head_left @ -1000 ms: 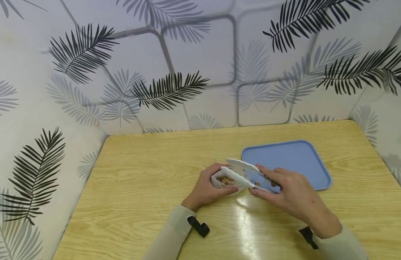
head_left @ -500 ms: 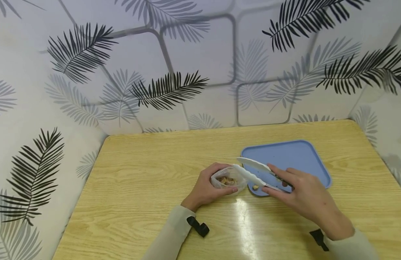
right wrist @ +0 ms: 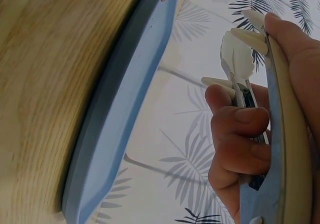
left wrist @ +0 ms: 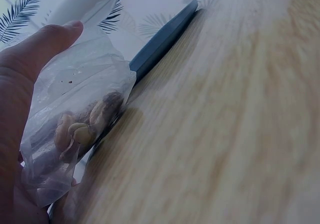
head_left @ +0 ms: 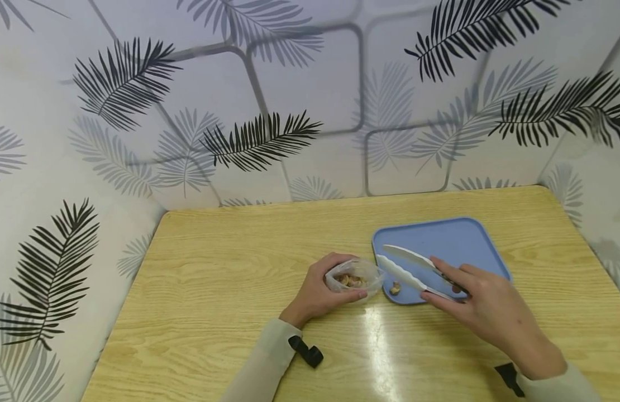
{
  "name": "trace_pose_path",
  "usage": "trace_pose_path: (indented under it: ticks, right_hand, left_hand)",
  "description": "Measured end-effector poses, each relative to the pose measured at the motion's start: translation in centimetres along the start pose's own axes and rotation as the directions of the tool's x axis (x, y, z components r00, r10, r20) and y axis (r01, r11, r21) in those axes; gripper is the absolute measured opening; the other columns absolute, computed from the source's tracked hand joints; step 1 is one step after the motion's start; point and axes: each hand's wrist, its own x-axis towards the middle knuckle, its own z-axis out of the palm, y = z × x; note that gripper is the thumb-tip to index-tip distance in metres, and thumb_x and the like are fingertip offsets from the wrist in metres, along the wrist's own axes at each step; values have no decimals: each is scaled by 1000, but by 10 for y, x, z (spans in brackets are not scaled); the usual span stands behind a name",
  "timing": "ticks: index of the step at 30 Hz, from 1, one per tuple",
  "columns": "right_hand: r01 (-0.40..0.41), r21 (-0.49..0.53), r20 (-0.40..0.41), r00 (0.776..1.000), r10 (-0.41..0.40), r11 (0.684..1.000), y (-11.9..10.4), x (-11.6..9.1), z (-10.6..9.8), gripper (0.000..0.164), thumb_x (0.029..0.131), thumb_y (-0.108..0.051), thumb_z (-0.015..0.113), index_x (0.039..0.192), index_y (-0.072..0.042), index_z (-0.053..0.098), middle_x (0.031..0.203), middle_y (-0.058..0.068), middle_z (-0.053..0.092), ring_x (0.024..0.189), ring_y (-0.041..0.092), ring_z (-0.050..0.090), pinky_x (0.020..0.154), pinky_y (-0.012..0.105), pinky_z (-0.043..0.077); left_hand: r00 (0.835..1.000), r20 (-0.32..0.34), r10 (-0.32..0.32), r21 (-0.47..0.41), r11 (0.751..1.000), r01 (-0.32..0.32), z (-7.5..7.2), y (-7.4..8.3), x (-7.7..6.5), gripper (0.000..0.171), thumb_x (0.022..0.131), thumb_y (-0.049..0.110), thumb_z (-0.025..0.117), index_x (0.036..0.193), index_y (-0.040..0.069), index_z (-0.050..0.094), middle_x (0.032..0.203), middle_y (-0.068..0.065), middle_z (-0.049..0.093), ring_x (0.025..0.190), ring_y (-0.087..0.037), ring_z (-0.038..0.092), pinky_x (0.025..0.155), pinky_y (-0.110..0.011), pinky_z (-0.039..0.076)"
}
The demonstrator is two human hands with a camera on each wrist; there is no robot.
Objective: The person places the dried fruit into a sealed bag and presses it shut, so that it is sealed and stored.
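Observation:
My left hand (head_left: 317, 290) holds a clear plastic bag (head_left: 372, 274) with its mouth spread open. Inside lie several brown and tan nut-like pieces (left wrist: 80, 131), seen through the plastic in the left wrist view. My right hand (head_left: 496, 304) grips a pair of tongs (head_left: 404, 274) with white scalloped heads and metal arms; the heads stand apart with nothing between them. They hang over the left part of a blue tray (head_left: 453, 240). One similar small piece (head_left: 395, 288) lies in the tray's near left corner, close below the lower head.
Both hands are above a wooden table (head_left: 229, 268), with the bag right beside the tray's left edge. A wall covering (head_left: 310, 84) with a leaf print rises behind the table and at both sides. Black straps (head_left: 306, 352) hang at the wrists.
The right hand has drawn the tongs rightward, away from the bag mouth and over the tray. The small piece in the tray corner now shows fully. The left hand and bag have stayed put.

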Motion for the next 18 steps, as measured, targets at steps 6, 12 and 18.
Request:
trace_pose_path:
  ticks: [6,12,18]
  right_hand:
    - [-14,-29,3,1000,14,999,6,-5,-3,69,74,-38,100,134,-10,79,73,-8,60,61,-5,40,51,22,37]
    - [-14,-47,12,1000,15,999,13,-11,-4,69,75,-39,99,134,-10,79,72,-10,57,61,-5,39,51,22,36]
    - [-12,-64,27,1000,14,998,18,-18,-4,70,73,-43,99,132,-11,81,74,-10,59,62,-3,39,52,22,37]
  left_hand:
    - [1000,5,0,1,1000,0,1,1,0,65,86,15,95,145,25,69,131,-3,73,110,-15,68,97,-32,57]
    - [1000,5,-13,-6,1000,13,1,0,-1,64,87,17,95,145,27,69,131,-2,73,109,-12,67,94,-30,58]
    - [1000,6,-17,-6,1000,17,1,-2,0,64,87,18,95,145,29,69,129,-1,72,109,-13,66,94,-30,58]
